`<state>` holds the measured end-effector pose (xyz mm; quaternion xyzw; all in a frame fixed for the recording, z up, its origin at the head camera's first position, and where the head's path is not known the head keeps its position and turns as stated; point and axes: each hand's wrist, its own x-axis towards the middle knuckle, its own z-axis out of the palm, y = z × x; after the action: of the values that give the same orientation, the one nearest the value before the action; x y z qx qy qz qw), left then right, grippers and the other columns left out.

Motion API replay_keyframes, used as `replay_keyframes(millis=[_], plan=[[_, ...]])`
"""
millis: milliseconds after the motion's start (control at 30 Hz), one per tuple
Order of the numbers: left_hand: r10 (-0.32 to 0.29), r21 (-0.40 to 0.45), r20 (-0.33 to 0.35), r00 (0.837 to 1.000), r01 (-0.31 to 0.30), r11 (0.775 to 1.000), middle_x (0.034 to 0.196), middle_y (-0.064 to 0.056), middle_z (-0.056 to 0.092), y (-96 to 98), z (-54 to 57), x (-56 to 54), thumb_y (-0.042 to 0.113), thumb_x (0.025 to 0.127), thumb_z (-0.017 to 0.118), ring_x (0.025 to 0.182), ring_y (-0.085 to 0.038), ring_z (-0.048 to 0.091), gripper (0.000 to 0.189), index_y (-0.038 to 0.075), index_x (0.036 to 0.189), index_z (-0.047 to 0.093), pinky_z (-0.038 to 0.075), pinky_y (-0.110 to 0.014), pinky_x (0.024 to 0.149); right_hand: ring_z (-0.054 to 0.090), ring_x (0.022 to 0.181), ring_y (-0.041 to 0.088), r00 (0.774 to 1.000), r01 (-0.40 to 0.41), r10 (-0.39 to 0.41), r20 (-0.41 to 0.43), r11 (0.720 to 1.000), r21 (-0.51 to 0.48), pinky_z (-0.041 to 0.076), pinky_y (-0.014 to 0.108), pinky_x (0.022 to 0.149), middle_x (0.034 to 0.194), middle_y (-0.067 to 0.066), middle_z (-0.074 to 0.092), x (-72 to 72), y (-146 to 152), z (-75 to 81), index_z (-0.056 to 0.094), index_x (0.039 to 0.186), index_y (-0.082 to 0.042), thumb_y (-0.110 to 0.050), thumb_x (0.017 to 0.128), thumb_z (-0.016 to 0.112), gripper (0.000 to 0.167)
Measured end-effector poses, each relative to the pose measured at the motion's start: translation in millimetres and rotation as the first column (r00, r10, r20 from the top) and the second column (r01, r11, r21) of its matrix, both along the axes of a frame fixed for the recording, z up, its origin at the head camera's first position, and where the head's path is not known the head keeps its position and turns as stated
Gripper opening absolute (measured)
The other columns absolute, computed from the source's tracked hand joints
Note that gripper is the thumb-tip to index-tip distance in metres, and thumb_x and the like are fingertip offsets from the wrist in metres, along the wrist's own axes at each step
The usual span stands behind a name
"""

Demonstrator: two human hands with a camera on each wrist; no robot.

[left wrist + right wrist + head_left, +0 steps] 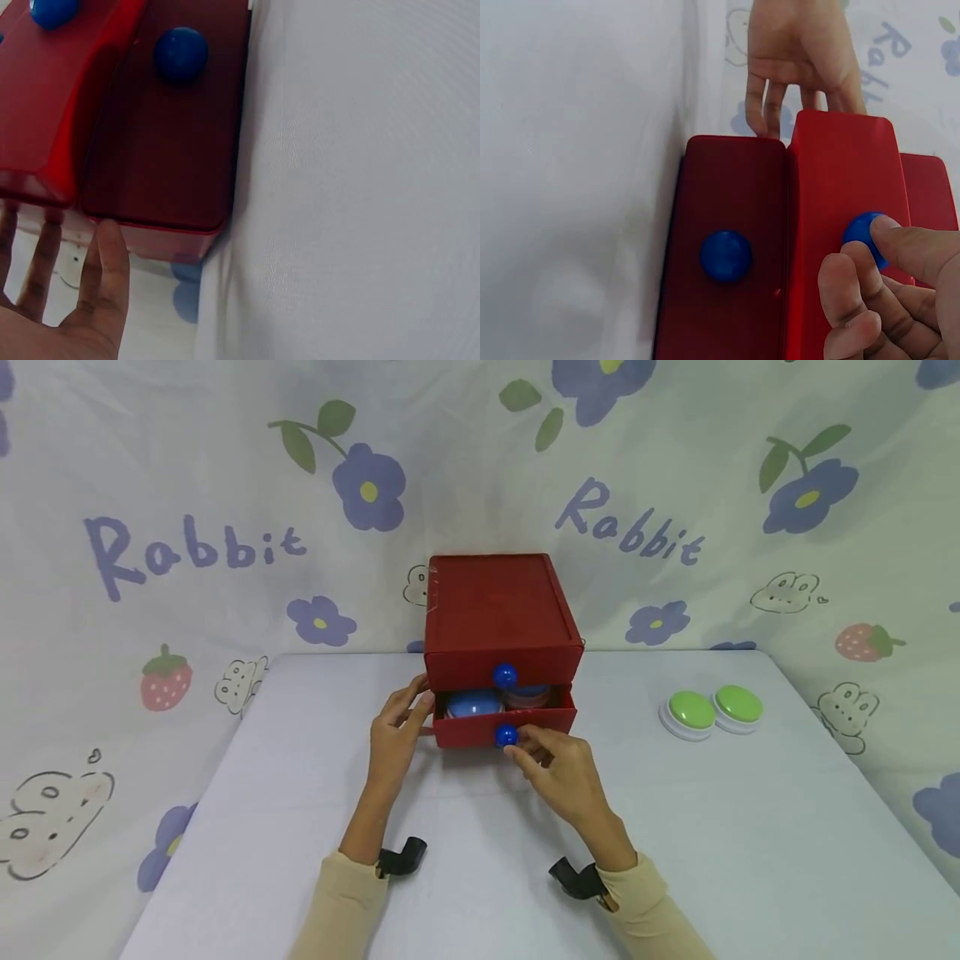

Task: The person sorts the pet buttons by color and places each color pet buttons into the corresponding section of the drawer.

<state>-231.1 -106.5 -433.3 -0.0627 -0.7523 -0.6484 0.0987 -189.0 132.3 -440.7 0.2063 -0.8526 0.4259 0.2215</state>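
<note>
A red cabinet [502, 602] with three stacked drawers stands at the back of the table. Its middle drawer [468, 732] is partly pulled out, showing a blue-topped round button [474, 703] and a second round piece [527, 696] under the cabinet's edge. My right hand [562, 768] pinches the blue knob [864, 234] of this drawer between thumb and fingers. On the cabinet's left side, my left hand [393, 735] rests its extended fingertips [111, 236]. The bottom drawer [724, 195], dark in shadow, is closed in the wrist views and hidden in the head view.
Two green-topped round buttons [692, 710] on white bases sit side by side at the right of the white table [750, 827]. Behind the table hangs a patterned cloth [225, 468]. Black wrist mounts [402, 857] stick out from both wrists.
</note>
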Motion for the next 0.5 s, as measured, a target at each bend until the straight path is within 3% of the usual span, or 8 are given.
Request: replay_keyframes(millis=[133,333,400,500], plan=[[-0.027,0.046,-0.003,1.0,0.027,0.999,0.134,-0.001,0.057,-0.4,-1.1,-1.2,0.03,0.102,0.061,0.1,-0.018,0.062,0.044,0.021,0.145,0.056,0.059,-0.048,0.085,0.057,0.058,0.004,1.0,0.016,-0.016,-0.012,1.0,0.008,0.054,0.02,0.054,0.074,-0.001,0.068,-5.7,-1.4,-1.6,0.074,0.098,0.0,-0.007,0.083,0.083,0.019],[-0.036,0.068,-0.001,0.999,0.036,0.997,0.133,0.0,0.058,-0.9,-2.4,-1.3,0.028,0.102,0.061,0.099,-0.017,0.063,0.043,0.02,0.143,0.057,0.061,-0.03,0.076,0.057,0.058,0.005,0.999,0.019,-0.018,-0.027,1.0,0.014,0.054,0.02,0.053,0.072,-0.001,0.067,-15.3,-2.8,-2.1,0.074,0.098,0.0,-0.007,0.084,0.081,0.017],[-0.035,0.067,-0.005,0.999,0.035,0.997,0.133,0.0,0.058,-1.0,-1.6,-1.3,0.026,0.102,0.061,0.099,-0.017,0.063,0.042,0.02,0.143,0.057,0.061,-0.03,0.076,0.058,0.058,0.005,0.999,0.021,-0.02,-0.033,1.0,0.014,0.053,0.02,0.052,0.072,-0.001,0.067,-18.0,-3.2,-1.6,0.074,0.098,0.0,-0.008,0.085,0.081,0.018],[-0.031,0.066,-0.006,1.0,0.031,0.997,0.133,0.0,0.058,-1.3,0.3,-1.4,0.024,0.102,0.061,0.099,-0.018,0.063,0.042,0.019,0.143,0.057,0.061,-0.04,0.08,0.058,0.059,0.006,0.999,0.022,-0.021,-0.049,1.0,0.012,0.053,0.02,0.052,0.073,0.0,0.068,-22.0,-3.9,-0.2,0.074,0.099,0.001,-0.009,0.085,0.081,0.018]])
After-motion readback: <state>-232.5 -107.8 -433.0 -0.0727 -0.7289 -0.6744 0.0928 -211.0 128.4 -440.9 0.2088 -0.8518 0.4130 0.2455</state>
